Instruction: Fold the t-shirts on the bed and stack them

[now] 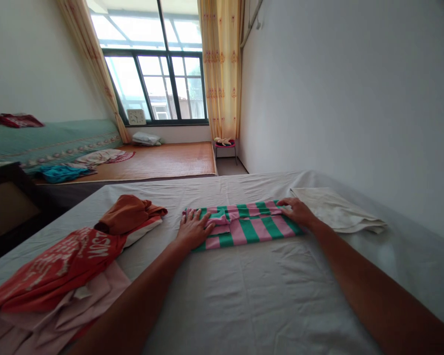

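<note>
A pink and green striped garment (249,226), folded into a long band, lies on the white bed sheet (244,296) in front of me. My left hand (193,229) rests flat on its left end with fingers spread. My right hand (298,210) presses on its right end, fingers stretched out over the cloth. Neither hand grips anything.
An orange and red heap of clothes (77,251) with pink cloth under it lies at my left. A folded white cloth (336,209) sits to the right by the grey wall. Beyond are a second bed with a woven mat (163,160), a window and yellow curtains.
</note>
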Demonstrator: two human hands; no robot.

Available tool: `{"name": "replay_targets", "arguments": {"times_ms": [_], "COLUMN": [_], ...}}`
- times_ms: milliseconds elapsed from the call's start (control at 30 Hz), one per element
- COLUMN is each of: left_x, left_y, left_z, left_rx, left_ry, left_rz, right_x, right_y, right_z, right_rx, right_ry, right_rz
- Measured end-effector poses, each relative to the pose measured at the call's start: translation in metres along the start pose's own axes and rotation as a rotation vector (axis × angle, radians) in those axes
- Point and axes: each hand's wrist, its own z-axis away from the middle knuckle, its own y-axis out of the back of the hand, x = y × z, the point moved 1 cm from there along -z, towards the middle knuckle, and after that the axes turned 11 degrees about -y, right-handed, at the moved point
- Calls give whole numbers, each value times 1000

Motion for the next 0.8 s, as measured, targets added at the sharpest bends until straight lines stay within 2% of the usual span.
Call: {"name": "replay_targets", "arguments": {"times_ms": [100, 200, 300, 433, 500, 567, 633, 733, 800], "left_x": [-1, -2, -3, -4, -5, -5, -5, -4, -4], "left_y": [-1, -1, 0, 0, 1, 1, 2, 3, 4], "left_z": [0, 0, -1, -1, -1, -1, -2, -1, 0], "left_rx": [5, -9, -25, -32, -24, -1, 16, 7, -11], "left_ry": [-5, -2, -3, -12, -19, -41, -74, -97, -89], "left_rz": [11, 14, 9, 7, 6, 7, 12, 28, 40], "right_x": [-12, -14, -5, 8, 7, -2, -16, -33, -32], "right_y": [-2, -2, 2, 9, 12, 11, 4, -16, -28], "right_z": [4, 5, 5, 3, 2, 3, 5, 9, 11], "right_rx": [-86, -28, 2, -87, -58, 25, 64, -26, -85], "right_ry": [101, 48, 0, 26, -11, -33, 49, 245, 229], "right_rz": [39, 148, 158, 107, 98, 69, 3, -24, 34]}}
